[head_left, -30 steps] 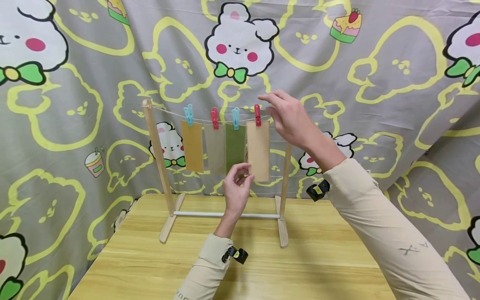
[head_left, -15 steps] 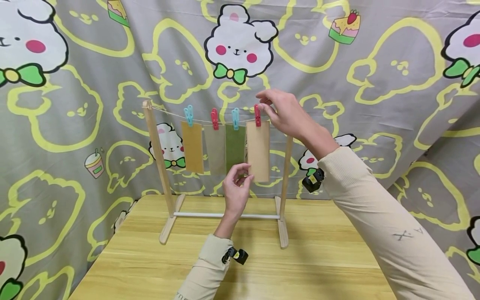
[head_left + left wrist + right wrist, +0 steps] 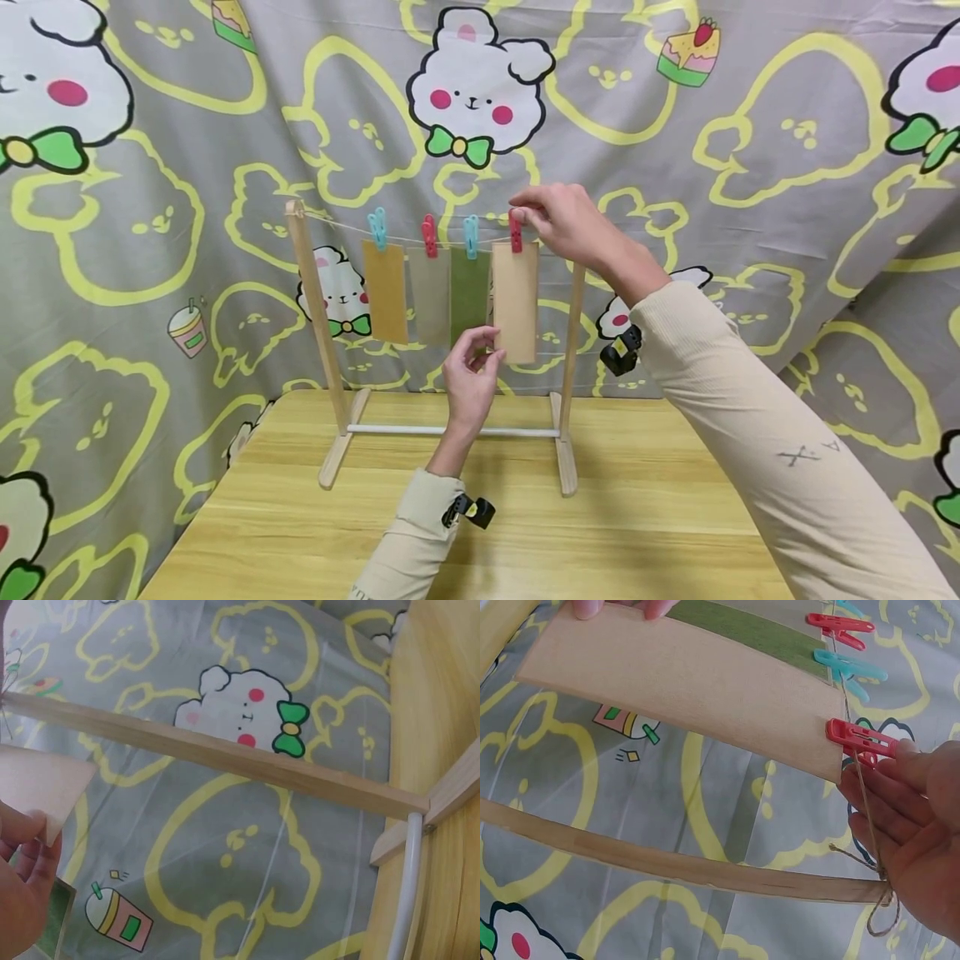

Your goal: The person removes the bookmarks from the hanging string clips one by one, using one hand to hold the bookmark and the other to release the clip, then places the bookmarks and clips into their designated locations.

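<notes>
A beige card [image 3: 515,304] hangs at the right end of a string line, held at its top by a red clothespin [image 3: 515,231]. My left hand [image 3: 471,375] pinches the card's lower left edge between thumb and fingers, as the left wrist view also shows. Up at the string, my right hand [image 3: 573,223] grips the handle end of that red clothespin; in the right wrist view the thumb lies on the clothespin [image 3: 862,737]. Left of the beige card hang a green card [image 3: 469,296], a grey-brown card [image 3: 430,296] and a mustard card [image 3: 386,292], each under its own clothespin.
A wooden stand carries the string [image 3: 337,223] between its left post [image 3: 318,317] and right post [image 3: 572,358]. A white rod [image 3: 420,430] joins the feet on the wood-grain table [image 3: 300,533]. A patterned curtain [image 3: 637,125] hangs close behind.
My right hand has moved slightly left, from beside the red clothespin onto its handle, and its fingers have closed there. The left hand keeps pinching the beige card in nearly the same place.
</notes>
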Motion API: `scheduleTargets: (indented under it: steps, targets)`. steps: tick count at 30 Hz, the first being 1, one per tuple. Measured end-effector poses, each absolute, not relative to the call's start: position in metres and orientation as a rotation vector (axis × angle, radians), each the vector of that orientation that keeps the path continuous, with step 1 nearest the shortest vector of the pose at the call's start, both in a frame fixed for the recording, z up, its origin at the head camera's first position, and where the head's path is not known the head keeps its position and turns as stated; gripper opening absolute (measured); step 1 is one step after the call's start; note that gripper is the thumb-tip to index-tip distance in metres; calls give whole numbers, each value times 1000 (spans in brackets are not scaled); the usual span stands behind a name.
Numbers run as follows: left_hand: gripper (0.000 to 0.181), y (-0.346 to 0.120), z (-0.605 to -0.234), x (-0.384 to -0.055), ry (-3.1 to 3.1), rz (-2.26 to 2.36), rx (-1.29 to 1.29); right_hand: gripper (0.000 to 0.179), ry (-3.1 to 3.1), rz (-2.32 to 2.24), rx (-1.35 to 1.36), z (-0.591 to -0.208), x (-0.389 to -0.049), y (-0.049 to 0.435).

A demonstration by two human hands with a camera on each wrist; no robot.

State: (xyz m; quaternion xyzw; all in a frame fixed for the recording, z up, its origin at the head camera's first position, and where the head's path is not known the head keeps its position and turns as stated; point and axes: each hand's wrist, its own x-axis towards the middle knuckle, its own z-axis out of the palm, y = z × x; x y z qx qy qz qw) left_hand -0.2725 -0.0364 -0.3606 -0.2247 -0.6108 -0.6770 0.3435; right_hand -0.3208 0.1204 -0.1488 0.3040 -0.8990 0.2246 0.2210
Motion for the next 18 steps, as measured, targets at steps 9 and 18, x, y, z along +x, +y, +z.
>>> scheduleTargets:
  steps: [9,18]
  targets:
    - [31,-39,-360,-271,-1592,-1770,-575,29,-2565,695,818,-145,-323,120]
    - [31,-39,-360,-271,-1589,-1770,-563,27,-2625,843,765,-141,-321,121]
